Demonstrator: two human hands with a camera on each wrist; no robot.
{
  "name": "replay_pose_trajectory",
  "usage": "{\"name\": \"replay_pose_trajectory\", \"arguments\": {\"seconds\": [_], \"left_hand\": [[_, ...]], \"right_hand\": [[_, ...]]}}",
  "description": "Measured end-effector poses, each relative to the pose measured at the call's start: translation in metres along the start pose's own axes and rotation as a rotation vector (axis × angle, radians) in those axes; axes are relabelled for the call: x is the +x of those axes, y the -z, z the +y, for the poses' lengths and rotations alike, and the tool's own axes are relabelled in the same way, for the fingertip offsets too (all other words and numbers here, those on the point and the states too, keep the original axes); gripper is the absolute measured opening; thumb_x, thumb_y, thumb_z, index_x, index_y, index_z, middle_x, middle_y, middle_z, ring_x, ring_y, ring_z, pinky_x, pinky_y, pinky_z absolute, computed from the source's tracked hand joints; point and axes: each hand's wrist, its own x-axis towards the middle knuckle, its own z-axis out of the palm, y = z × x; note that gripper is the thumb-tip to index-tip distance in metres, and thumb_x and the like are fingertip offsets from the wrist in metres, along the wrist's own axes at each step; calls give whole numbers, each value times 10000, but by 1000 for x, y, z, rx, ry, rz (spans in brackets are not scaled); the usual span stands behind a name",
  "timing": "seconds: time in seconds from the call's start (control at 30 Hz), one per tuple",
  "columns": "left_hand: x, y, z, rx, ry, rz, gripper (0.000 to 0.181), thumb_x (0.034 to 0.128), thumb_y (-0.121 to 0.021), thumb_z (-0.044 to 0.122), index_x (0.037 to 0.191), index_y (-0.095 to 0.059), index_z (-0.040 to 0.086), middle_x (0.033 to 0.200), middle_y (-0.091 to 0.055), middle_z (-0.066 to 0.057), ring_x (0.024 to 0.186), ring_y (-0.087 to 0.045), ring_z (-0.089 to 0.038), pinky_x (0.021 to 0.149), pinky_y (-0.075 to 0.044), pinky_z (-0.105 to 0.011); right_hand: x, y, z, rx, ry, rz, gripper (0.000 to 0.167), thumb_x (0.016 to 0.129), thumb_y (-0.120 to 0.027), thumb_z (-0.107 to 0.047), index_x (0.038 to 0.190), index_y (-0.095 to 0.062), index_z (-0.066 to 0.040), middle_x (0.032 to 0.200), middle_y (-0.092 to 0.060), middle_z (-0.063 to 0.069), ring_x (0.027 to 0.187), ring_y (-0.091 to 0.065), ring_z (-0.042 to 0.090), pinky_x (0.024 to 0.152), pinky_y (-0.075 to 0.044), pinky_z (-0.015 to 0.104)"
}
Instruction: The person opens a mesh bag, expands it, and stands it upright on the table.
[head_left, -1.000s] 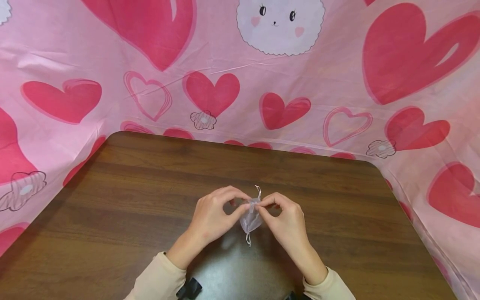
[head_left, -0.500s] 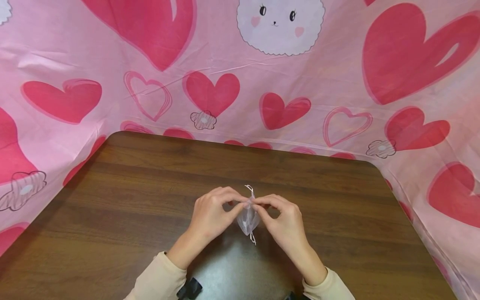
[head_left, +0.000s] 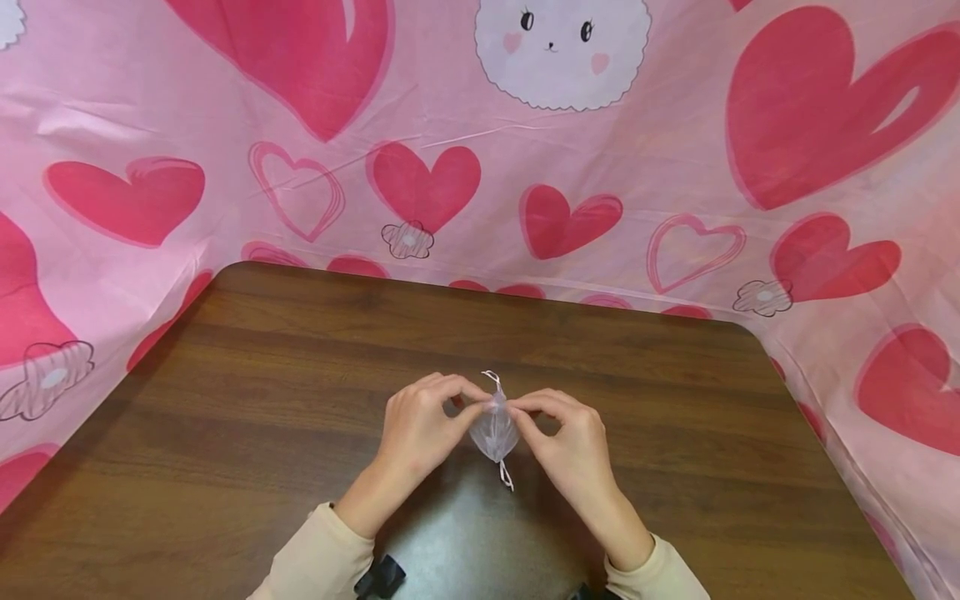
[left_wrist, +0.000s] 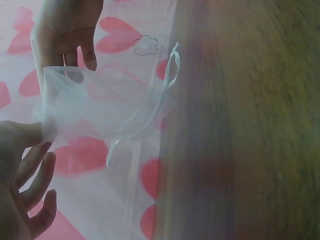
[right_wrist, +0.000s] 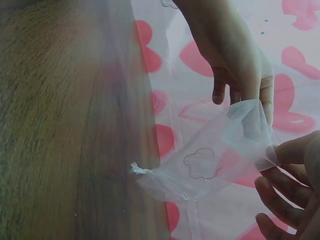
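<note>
Left hand (head_left: 422,425) pinches pouch (head_left: 494,435); brown table (head_left: 225,400), pink backdrop (head_left: 660,158).

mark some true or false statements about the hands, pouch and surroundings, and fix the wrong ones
1. The left hand and right hand pinch the pouch. True.
2. The pouch is solid red. False: it is whitish and see-through.
3. String loops show at two sides of the pouch. True.
4. The table is white. False: the table is brown.
5. The sleeves are beige. True.
6. The cloth is plain blue. False: the cloth is pink with hearts.
</note>
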Motion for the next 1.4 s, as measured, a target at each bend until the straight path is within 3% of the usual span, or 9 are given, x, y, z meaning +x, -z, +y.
{"name": "replay_pose_trajectory", "arguments": {"seconds": [0.4,0.6,0.77,1.07,1.4], "left_hand": [[0,1,0,29,13,6,213,730,-887,182,867,-784,310,662,-582,185,607,-530,-29,516,-375,-254],[0,0,-1,12,-43,-21,214,750,-880,224,920,-788,316,740,-641,203,665,-566,-17,538,-415,-250],[0,1,-2,19,-70,-36,188,757,-878,253,913,-798,321,788,-670,216,679,-556,8,540,-420,-239],[0,1,-1,26,5,-13,135,742,-885,259,781,-763,304,783,-671,226,704,-561,13,567,-428,-257],[-1,0,-1,19,24,14,230,719,-884,154,784,-704,282,690,-585,165,654,-571,-67,537,-401,-263]], "right_hand": [[-1,1,1,0,3,11,146,734,-863,-29,801,-772,-122,805,-715,-91,777,-676,72,694,-457,154],[0,1,1,-11,14,27,204,696,-882,-5,777,-739,-125,794,-712,-69,734,-661,66,665,-473,153],[0,1,0,-30,1,26,226,682,-896,-17,777,-727,-134,791,-706,-79,729,-656,69,661,-516,236],[-1,1,-1,-49,-35,-13,244,722,-882,-54,903,-748,-148,775,-670,-104,694,-623,65,649,-537,353],[-2,0,-2,-147,-81,-69,174,772,-854,-107,888,-782,-213,761,-642,-166,705,-617,62,613,-454,285]]}}
